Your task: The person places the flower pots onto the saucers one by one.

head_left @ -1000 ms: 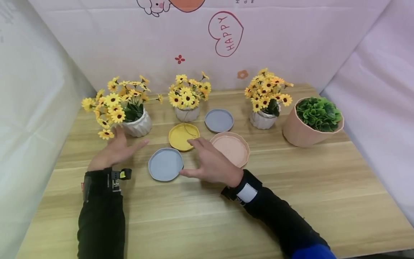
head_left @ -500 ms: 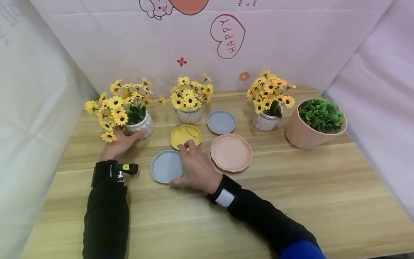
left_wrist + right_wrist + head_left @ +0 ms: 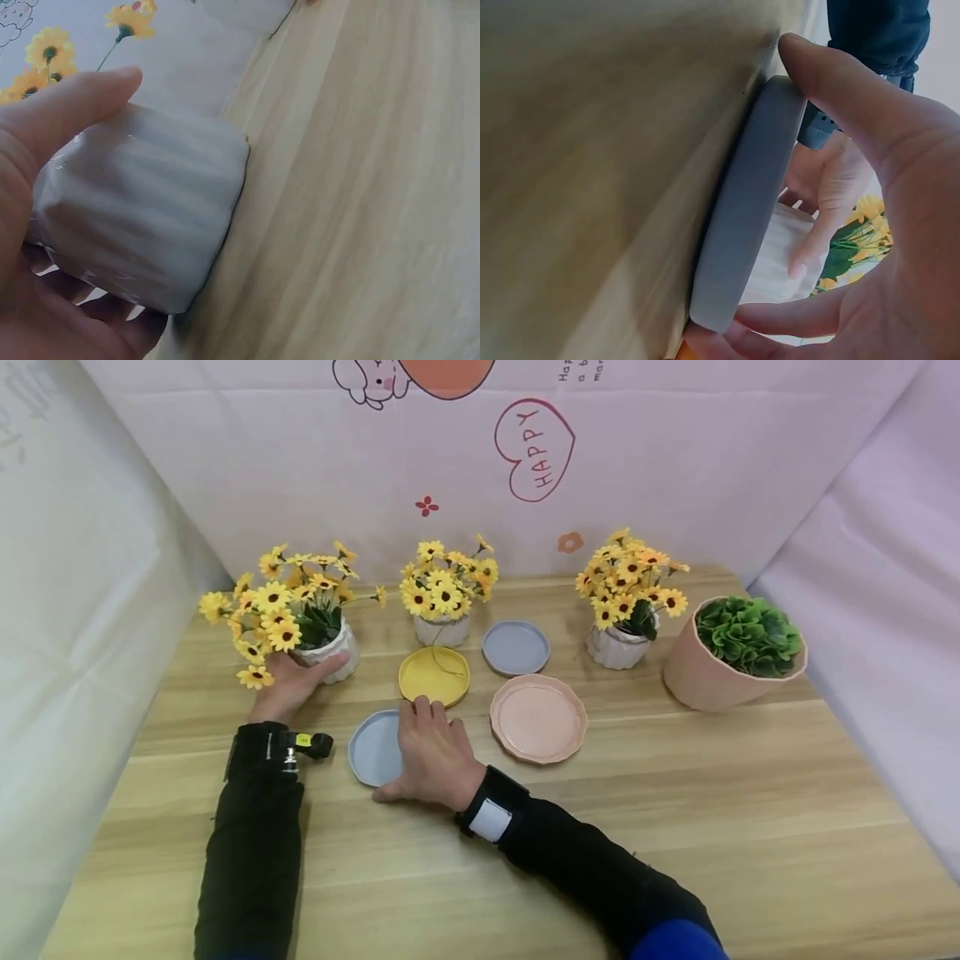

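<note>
L hand [image 3: 287,687] curls rnd wht pot [image 3: 157,202], R hand [image 3: 435,756] spans blue dish [image 3: 375,749]

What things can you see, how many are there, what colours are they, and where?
Flower pots: 3, white, towards the table's back
Flower bunches: 3, yellow, in those pots
Big pot: 1, pink, far right
Leafy plant: 1, green, in the big pot
Blue-grey saucers: 2, one front-left, one further back
Yellow saucer: 1, yellow, between them
Pink saucer: 1, pink, in front of the back blue-grey one
Table: 1, wood-coloured, underneath
Printed backdrop: 1, whitish, behind
Sleeves: 2, black, blue showing on the right one
Left hand: 1, holding the left flower pot
Right hand: 1, gripping the front blue-grey saucer
</note>
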